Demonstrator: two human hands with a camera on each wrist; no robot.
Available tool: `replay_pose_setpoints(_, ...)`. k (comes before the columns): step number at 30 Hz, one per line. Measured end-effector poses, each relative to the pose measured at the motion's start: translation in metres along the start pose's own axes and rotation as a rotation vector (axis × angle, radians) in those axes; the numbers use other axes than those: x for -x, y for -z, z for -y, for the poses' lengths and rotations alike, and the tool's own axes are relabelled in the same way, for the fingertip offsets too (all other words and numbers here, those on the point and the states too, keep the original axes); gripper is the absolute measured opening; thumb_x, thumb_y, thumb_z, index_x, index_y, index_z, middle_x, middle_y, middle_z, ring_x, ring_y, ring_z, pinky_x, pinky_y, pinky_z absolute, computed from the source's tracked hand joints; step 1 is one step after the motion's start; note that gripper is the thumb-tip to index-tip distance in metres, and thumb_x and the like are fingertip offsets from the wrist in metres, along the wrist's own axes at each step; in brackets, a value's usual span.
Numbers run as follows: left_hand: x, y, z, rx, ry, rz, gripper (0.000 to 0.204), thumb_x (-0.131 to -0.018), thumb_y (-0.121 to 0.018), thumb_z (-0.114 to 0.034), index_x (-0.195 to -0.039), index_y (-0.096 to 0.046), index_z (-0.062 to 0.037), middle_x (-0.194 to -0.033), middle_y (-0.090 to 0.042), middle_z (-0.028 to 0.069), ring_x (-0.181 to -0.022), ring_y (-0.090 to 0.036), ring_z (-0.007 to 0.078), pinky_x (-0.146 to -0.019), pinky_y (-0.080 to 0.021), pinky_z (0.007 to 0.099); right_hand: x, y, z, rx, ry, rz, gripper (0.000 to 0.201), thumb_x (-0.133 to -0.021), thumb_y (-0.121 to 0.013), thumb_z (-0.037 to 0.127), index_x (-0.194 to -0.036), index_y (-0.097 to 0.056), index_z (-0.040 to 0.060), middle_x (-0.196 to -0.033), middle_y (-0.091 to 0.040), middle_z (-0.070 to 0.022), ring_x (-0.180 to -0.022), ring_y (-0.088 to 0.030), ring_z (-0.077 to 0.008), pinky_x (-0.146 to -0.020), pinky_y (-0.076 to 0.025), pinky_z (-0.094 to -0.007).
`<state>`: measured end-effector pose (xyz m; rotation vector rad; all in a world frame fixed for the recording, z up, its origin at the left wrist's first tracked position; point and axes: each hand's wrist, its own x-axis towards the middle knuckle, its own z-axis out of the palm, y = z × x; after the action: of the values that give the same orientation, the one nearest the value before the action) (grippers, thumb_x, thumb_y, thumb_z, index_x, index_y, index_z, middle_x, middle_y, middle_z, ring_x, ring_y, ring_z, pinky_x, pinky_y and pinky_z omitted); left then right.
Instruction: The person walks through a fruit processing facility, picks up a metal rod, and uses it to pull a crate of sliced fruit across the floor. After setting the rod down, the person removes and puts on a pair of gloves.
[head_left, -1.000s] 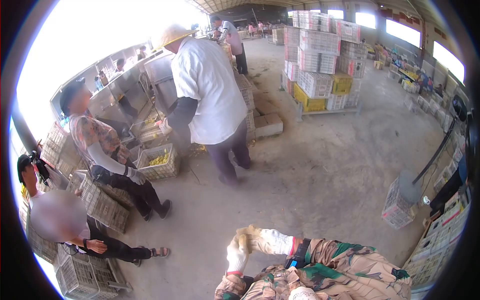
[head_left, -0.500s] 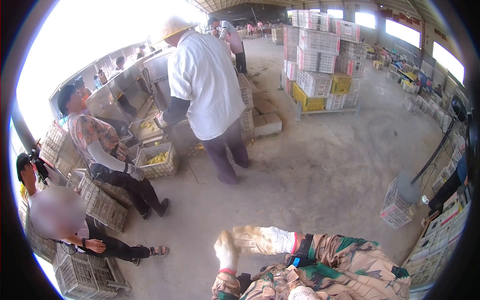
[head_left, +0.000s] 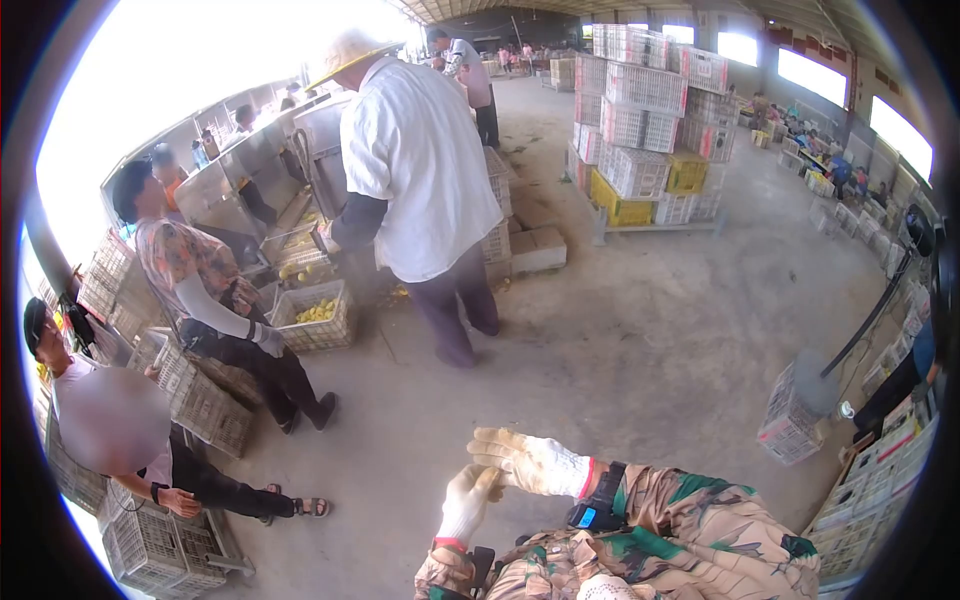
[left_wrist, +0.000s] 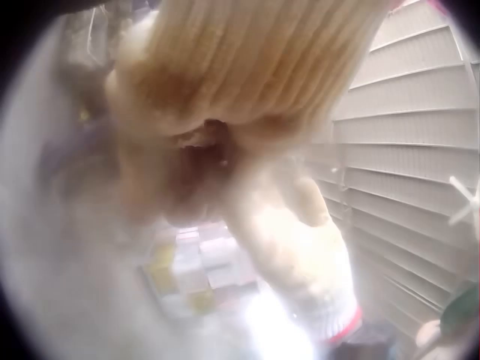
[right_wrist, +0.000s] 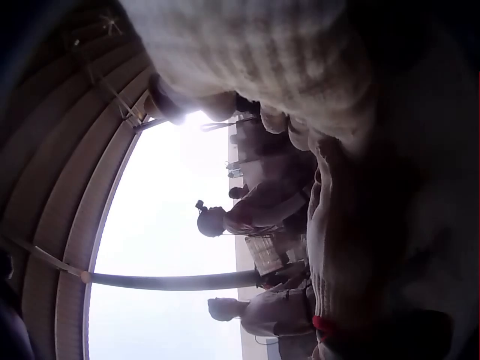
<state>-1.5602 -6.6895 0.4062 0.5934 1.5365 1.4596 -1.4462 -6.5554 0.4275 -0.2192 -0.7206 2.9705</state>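
Both of my hands wear off-white knit gloves with red cuff edges and meet in front of my body, low in the head view. My right hand (head_left: 535, 462) lies with its fingers stretched toward the left, their stained tan side showing. My left hand (head_left: 466, 503) comes up from below, its fingertips right at the lower side of the right hand. From the left wrist, the right glove (left_wrist: 296, 251) shows beyond the ribbed left glove (left_wrist: 240, 67), with blurred fingers between them. No object shows in either hand. Camouflage sleeves (head_left: 690, 505) cover my arms.
A person in a white shirt (head_left: 420, 170) stands ahead by a sorting machine. At left stand two people near crates (head_left: 205, 405) and a crate of yellow fruit (head_left: 313, 318). Stacked crates (head_left: 640, 130) rise on a low stand; a fan on a pole (head_left: 875, 300) stands right.
My hands were folded closer together; now the right fingers are spread straighter and the left hand sits lower against them. The person at far left has lowered a hand slightly.
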Motion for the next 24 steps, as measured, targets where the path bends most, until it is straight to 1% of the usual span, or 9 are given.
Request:
replay_pose_setpoints(6, -0.01, 0.014, 0.013, -0.089, -0.035, -0.383, 0.024, -0.086, -0.055, -0.021, -0.09, -0.062, 0.0013, -0.07, -0.064, 0.0101, -0.056, -0.059, 0.0142, -0.056, -0.049, 0.0274, 0.002, -0.013, 0.004, -0.173, 0.004, 0.018, 0.04, -0.098, -0.032, 0.023, -0.132, -0.037, 0.0027, -0.137, -0.038, -0.0151, -0.127, -0.037, -0.0284, -0.107, -0.031, -0.0423)
replay_pose_setpoints(9, -0.013, 0.023, 0.015, -0.086, -0.049, -0.358, 0.019, -0.091, -0.051, -0.016, -0.094, -0.057, 0.0018, -0.078, -0.064, 0.0099, -0.061, -0.059, 0.0136, -0.055, -0.05, 0.0246, -0.001, -0.005, -0.003, -0.311, -0.009, -0.032, 0.04, -0.098, -0.034, 0.025, -0.13, -0.039, 0.0013, -0.134, -0.041, -0.0157, -0.126, -0.038, -0.0295, -0.107, -0.03, -0.0432)
replay_pose_setpoints(12, -0.015, 0.021, 0.019, -0.117, -0.236, -0.314, 0.022, -0.091, -0.05, -0.016, -0.104, -0.055, 0.0012, -0.091, -0.064, 0.0102, -0.073, -0.061, 0.0147, -0.067, -0.051, 0.0259, -0.004, -0.008, -0.003, -0.262, -0.04, 0.003, 0.041, -0.097, -0.039, 0.027, -0.128, -0.042, 0.0014, -0.131, -0.045, -0.0144, -0.124, -0.041, -0.028, -0.106, -0.032, -0.0422)
replay_pose_setpoints(15, -0.005, -0.004, -0.009, -0.207, -0.509, -0.383, 0.026, -0.091, -0.049, -0.015, -0.113, -0.052, 0.0, -0.101, -0.062, 0.0091, -0.083, -0.06, 0.0141, -0.077, -0.049, 0.0259, -0.003, -0.009, -0.008, -0.209, -0.12, 0.063, 0.04, -0.096, -0.042, 0.029, -0.125, -0.045, 0.0024, -0.128, -0.048, -0.012, -0.12, -0.045, -0.0245, -0.104, -0.034, -0.0397)
replay_pose_setpoints(16, -0.004, -0.012, -0.018, -0.29, -0.602, -0.433, 0.023, -0.091, -0.05, -0.013, -0.109, -0.055, 0.0002, -0.099, -0.063, 0.0078, -0.082, -0.059, 0.0134, -0.077, -0.048, 0.0262, -0.003, -0.009, -0.01, -0.207, -0.154, 0.081, 0.039, -0.096, -0.043, 0.03, -0.124, -0.046, 0.0028, -0.127, -0.049, -0.0112, -0.118, -0.046, -0.0232, -0.104, -0.035, -0.0388)
replay_pose_setpoints(19, -0.005, -0.016, -0.015, -0.23, -0.392, -0.394, 0.019, -0.09, -0.051, -0.012, -0.102, -0.059, 0.0005, -0.092, -0.065, 0.0077, -0.08, -0.06, 0.015, -0.075, -0.049, 0.0278, -0.001, -0.029, -0.016, -0.162, -0.136, 0.008, 0.037, -0.096, -0.043, 0.03, -0.123, -0.048, 0.0046, -0.124, -0.051, -0.0093, -0.115, -0.048, -0.0205, -0.102, -0.036, -0.0365)
replay_pose_setpoints(20, -0.003, -0.017, -0.015, -0.212, -0.384, -0.446, 0.016, -0.089, -0.052, -0.011, -0.093, -0.063, -0.0003, -0.084, -0.066, 0.008, -0.076, -0.06, 0.0165, -0.072, -0.049, 0.0287, 0.0, -0.03, -0.015, -0.198, -0.16, -0.009, 0.035, -0.096, -0.045, 0.029, -0.122, -0.049, 0.0054, -0.122, -0.052, -0.0088, -0.116, -0.047, -0.0206, -0.103, -0.035, -0.0366)
replay_pose_setpoints(23, 0.004, -0.016, -0.02, -0.35, -0.433, -0.473, 0.015, -0.089, -0.053, -0.012, -0.089, -0.064, -0.0016, -0.08, -0.065, 0.009, -0.072, -0.06, 0.0168, -0.069, -0.048, 0.0283, 0.002, -0.032, -0.015, -0.265, -0.216, 0.044, 0.035, -0.095, -0.045, 0.028, -0.122, -0.049, 0.0049, -0.122, -0.052, -0.0089, -0.116, -0.047, -0.0215, -0.104, -0.034, -0.0365)
replay_pose_setpoints(24, 0.004, -0.013, -0.02, -0.375, -0.458, -0.491, 0.014, -0.085, -0.057, -0.014, -0.087, -0.065, -0.0034, -0.078, -0.063, 0.0109, -0.072, -0.062, 0.0242, -0.067, -0.047, 0.0301, 0.0, -0.036, -0.016, -0.265, -0.205, 0.006, 0.035, -0.096, -0.044, 0.027, -0.121, -0.048, 0.004, -0.122, -0.052, -0.0097, -0.115, -0.047, -0.0229, -0.104, -0.034, -0.0369)
